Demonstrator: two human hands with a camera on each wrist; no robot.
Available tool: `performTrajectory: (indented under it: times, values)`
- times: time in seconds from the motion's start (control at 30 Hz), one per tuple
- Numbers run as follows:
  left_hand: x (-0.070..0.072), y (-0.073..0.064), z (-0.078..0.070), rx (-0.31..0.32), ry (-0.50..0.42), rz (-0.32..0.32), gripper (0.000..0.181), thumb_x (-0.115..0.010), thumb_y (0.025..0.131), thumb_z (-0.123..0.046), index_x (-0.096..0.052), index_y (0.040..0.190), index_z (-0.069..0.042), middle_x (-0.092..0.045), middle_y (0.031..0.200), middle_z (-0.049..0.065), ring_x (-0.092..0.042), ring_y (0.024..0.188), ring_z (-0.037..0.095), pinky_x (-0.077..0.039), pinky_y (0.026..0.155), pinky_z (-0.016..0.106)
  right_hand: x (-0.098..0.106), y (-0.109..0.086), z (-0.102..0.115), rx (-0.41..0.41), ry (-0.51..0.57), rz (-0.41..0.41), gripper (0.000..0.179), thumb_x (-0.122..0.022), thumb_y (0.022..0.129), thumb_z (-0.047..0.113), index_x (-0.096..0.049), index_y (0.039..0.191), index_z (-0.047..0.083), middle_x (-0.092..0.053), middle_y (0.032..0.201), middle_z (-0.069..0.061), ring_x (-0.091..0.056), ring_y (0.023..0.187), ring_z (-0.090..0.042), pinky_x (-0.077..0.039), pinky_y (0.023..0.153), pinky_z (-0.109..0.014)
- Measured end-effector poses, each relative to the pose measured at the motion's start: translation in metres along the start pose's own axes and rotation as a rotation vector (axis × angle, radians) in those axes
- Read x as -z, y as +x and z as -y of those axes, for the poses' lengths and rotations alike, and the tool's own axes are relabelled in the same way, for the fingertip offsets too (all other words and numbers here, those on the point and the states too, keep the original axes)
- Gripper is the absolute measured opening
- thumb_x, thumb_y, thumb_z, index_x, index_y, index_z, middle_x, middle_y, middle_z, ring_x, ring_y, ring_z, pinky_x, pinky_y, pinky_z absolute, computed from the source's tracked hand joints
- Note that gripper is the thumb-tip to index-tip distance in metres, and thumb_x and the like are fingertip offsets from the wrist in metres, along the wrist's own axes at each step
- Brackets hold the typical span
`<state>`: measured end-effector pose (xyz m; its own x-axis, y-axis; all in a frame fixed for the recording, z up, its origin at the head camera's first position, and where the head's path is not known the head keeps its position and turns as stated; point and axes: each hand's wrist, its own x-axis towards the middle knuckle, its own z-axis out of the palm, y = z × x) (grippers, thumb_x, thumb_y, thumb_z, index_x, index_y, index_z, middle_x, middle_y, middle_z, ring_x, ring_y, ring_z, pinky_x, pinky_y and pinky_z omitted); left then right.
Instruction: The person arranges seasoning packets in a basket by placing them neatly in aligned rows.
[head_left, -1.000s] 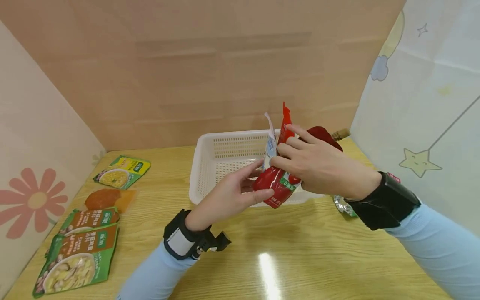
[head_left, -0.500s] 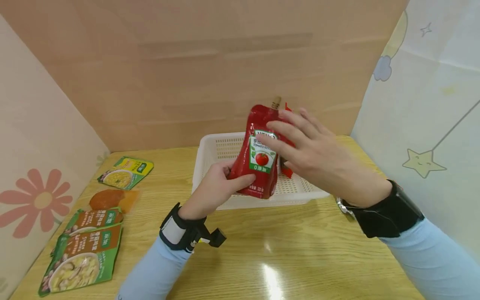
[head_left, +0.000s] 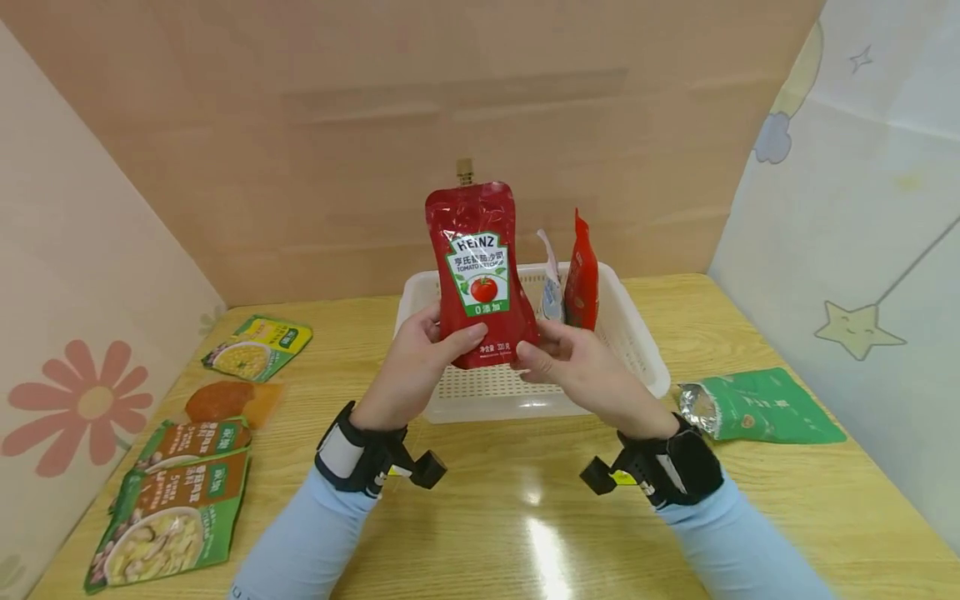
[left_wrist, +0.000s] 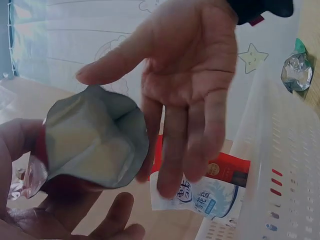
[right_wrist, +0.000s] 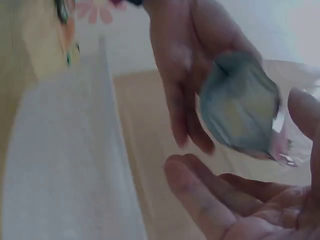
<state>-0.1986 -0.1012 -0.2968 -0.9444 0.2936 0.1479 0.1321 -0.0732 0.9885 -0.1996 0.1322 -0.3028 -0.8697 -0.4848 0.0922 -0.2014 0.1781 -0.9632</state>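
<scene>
Head view shows the Heinz tomato ketchup pouch [head_left: 480, 283] nearly upright, label facing the camera and capped spout [head_left: 465, 169] at the top, held up over the front of the white plastic basket [head_left: 502, 408]. The left hand [head_left: 408, 362] grips its lower left side, thumb across the front. The right hand [head_left: 588, 367] is at the lower right corner with fingers fairly straight; whether it touches the pouch I cannot tell, since the wrist views show its palm spread just beside it.

The pouch looks full, so it should feel heavy for its bulk, soft and prone to sag, its glossy film rather slippery. Its gusseted base [left_wrist: 92, 142], bulging in the left wrist view, seems the best support, with a broad hold low on both sides; a hard pinch could squeeze the contents upward. The spout is probably stiff but a poor place to carry the weight.

Behind it, a white-and-blue salt packet [head_left: 551, 296] and a red packet [head_left: 582, 283] stand in the basket's right part. A green foil pouch [head_left: 765, 408] lies on the table [head_left: 465, 533] to the right.
</scene>
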Motion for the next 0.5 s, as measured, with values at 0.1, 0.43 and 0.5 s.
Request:
performTrajectory:
  times: [0.1,0.43,0.5]
  values:
    - [0.0,0.001,0.002,-0.015,-0.004,0.033,0.047,-0.065,0.097,-0.016,-0.046,0.139,-0.007,-0.061,0.129,0.011,-0.058,0.114,0.031,-0.052,0.092,0.042,-0.009,0.002,-0.005,-0.031,0.118,0.064,0.054,-0.065,0.096,0.038,-0.051,0.138,0.007,-0.063,0.128,-0.012,-0.066,0.107,-0.029,-0.052,0.094,-0.044]
    - [0.002,0.002,0.004,-0.032,-0.014,0.145,0.054,-0.066,0.096,-0.012,-0.041,0.143,-0.008,-0.06,0.131,0.014,-0.058,0.117,0.033,-0.053,0.093,0.043,-0.021,0.004,-0.01,-0.038,0.225,0.032,0.055,-0.072,0.092,0.027,-0.047,0.139,0.013,-0.057,0.132,-0.008,-0.055,0.118,-0.031,-0.05,0.096,-0.045]
    - [0.002,0.001,0.004,-0.018,0.006,0.164,0.053,-0.066,0.096,-0.01,-0.042,0.143,-0.008,-0.06,0.131,0.013,-0.059,0.116,0.034,-0.053,0.092,0.043,-0.024,0.004,-0.01,-0.026,0.161,0.004,0.055,-0.075,0.09,0.028,-0.048,0.137,0.017,-0.057,0.131,-0.004,-0.053,0.116,-0.03,-0.052,0.092,-0.045]
